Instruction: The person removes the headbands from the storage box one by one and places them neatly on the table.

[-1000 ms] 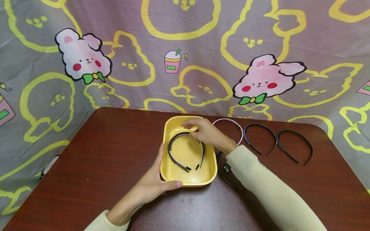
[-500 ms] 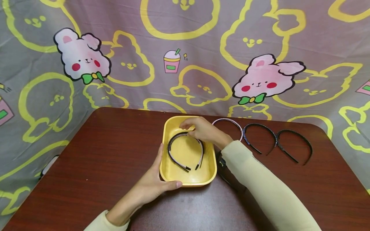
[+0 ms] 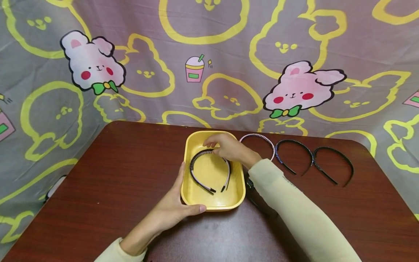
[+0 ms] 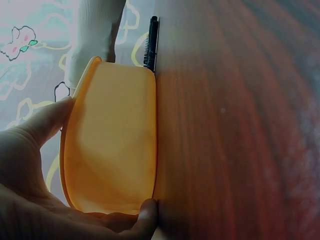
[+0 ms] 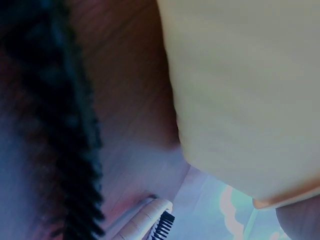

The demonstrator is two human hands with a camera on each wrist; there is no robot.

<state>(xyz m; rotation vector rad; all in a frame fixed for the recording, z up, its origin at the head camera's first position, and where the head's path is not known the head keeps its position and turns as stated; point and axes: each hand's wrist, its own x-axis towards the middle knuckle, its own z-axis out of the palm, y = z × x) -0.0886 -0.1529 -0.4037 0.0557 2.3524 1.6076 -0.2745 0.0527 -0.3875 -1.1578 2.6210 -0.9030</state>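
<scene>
Your left hand (image 3: 171, 205) grips the yellow container (image 3: 234, 198) at its near-left corner: the thumb lies along the near rim, and the fingers lie against the left wall. In the left wrist view, one fingertip sits on the rim while another is at the base, beside the table surface. The container stands upright on the brown table (image 3: 131, 163).

Your right hand (image 3: 227, 145) is inside the far-right part of the container, fingers bent, over the upper curve of two nested headbands. You cannot tell whether it pinches them or only touches them; the right wrist view does not show the fingertips.

The two items are a black headband (image 3: 191, 168) and a pale headband with black tips (image 3: 228, 173). Both lie within the container, free ends toward you.

To the right of the container, on the table, locate three more in a row: a pink headband (image 3: 262, 137), partly hidden by your right wrist; a dark blue headband (image 3: 278, 157); and a black glittery headband (image 3: 334, 149), which meets its blue neighbour. The right wrist view also shows a blurred black toothed strip (image 5: 75, 150) close to the lens. A patterned cloth (image 3: 229, 54) hangs behind the table.
</scene>
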